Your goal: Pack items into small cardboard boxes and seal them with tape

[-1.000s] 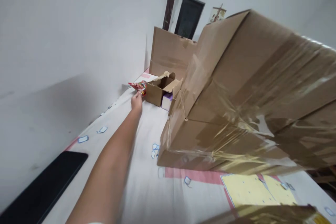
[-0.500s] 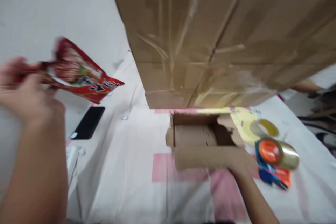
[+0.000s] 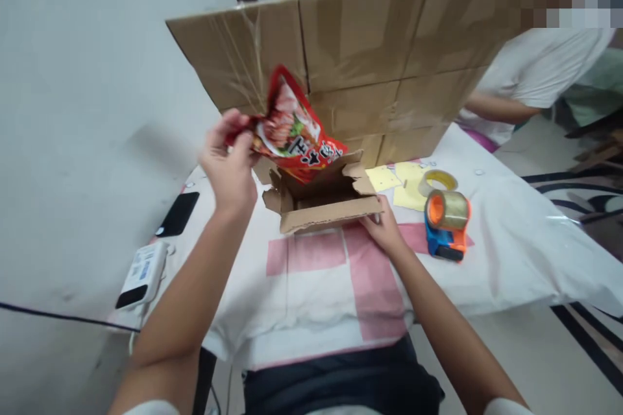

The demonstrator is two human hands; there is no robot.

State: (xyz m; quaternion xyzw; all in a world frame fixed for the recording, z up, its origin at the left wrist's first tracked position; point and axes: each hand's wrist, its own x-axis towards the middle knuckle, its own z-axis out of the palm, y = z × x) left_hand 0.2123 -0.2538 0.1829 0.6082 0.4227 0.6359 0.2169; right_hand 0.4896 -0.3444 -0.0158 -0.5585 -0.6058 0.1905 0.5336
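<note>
My left hand pinches one end of a red food packet printed with a picture of food and dark lettering. The packet hangs tilted over an open cardboard box, its lower edge at the box's opening. My right hand grips the box at its near right corner; some of the fingers are hidden by the box. Torn flaps stand up around the opening, and the part of the inside that shows is dark.
A large cardboard divider stands behind the box. To the right lie a tape dispenser, a tape roll and yellow paper. A black phone and white power strip lie left. Another person is beyond the divider.
My left hand has brought the red packet from the left to above the box. The box now tilts in my right hand's grip. The camera view has shifted.
</note>
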